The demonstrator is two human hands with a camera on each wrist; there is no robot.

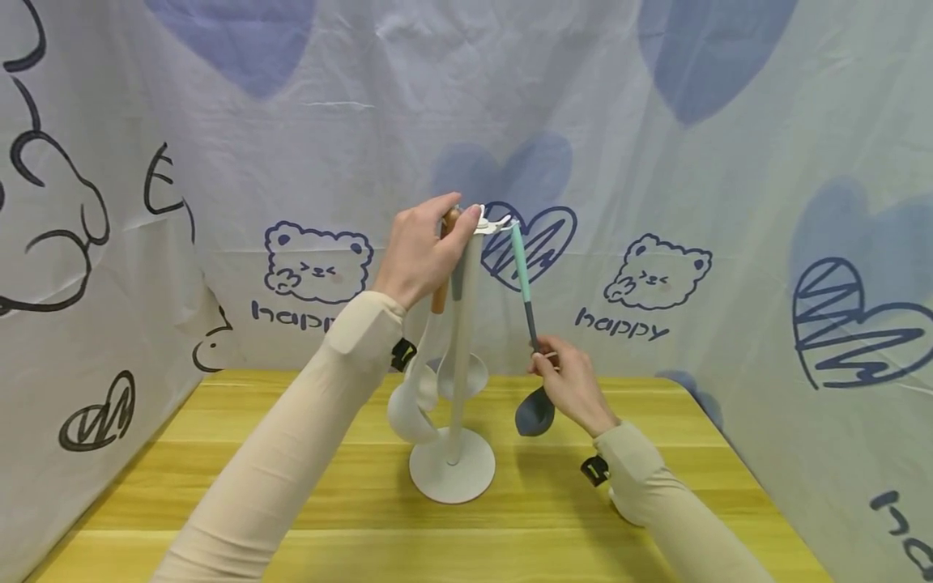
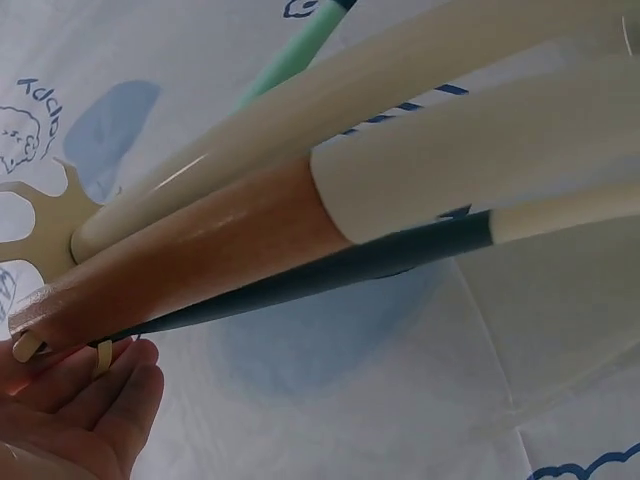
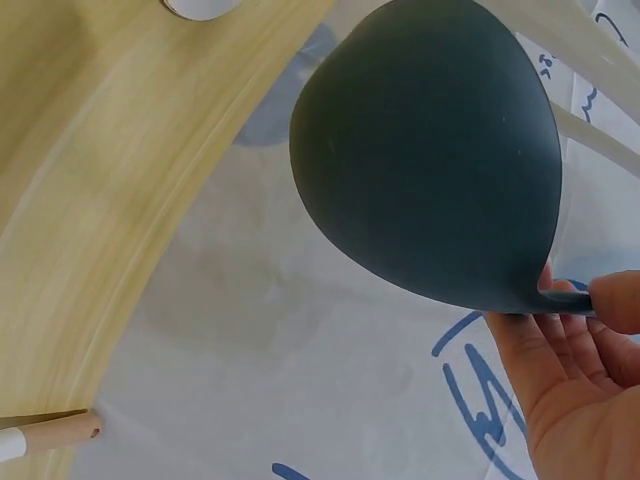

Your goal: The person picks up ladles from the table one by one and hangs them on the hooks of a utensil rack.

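A white utensil stand [image 1: 453,478] with a round base and hooked top stands upright on the table. My left hand [image 1: 423,247] holds the stand's top, fingers beside the hooks. Below it hang a ladle with a brown handle [image 2: 200,250] and a utensil with a dark blue-grey handle [image 2: 330,275]. My right hand [image 1: 574,380] pinches the lower shaft of a soup ladle [image 1: 535,413] with a mint-green handle and dark bowl. The ladle's top end is at a right-hand hook; whether it is hooked on cannot be told. The right wrist view shows the bowl's rounded underside [image 3: 420,150].
The yellow wood-grain table [image 1: 350,502] reaches back to a printed cloth backdrop [image 1: 466,105]. A brown-ended handle [image 3: 65,432] lies at the table's edge in the right wrist view. Pale bowls [image 1: 411,413] hang close to the stand's pole.
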